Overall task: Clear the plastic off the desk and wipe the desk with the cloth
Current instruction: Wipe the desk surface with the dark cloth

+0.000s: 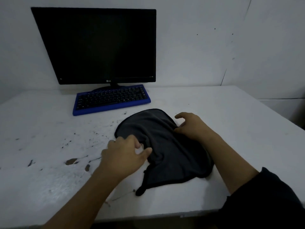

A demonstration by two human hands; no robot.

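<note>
- The dark grey cloth [165, 146] lies rumpled on the white desk [231, 113], in front of the blue keyboard [112, 99] and a little to its right, well short of the desk's near edge.
- The left hand [125, 152] is at the cloth's left edge, thumb and forefinger pinching a fold there; something small and pale shows between the fingers, but I cannot tell whether it is plastic or bare desk.
- The right hand [191, 124] sits on the cloth's right side, nearer the keyboard than the left hand is; its thumb and one finger nip a ridge of cloth while the other fingers are loosely spread and curled above the desk.
- No other plastic is plainly visible on the desk, so the clearing step looks finished or nearly so; the step in hand appears to be gathering or straightening the cloth before wiping.
- Dark specks and brownish patches [72, 161] mark the desk to the left of the cloth, in front of the keyboard's left end; they may be dirt or worn paint.
- The next move calls for bunching or folding the cloth into a pad, pressing it flat, and sweeping left across the marks, staying clear of the keyboard and the black monitor [99, 45] behind it.
</note>
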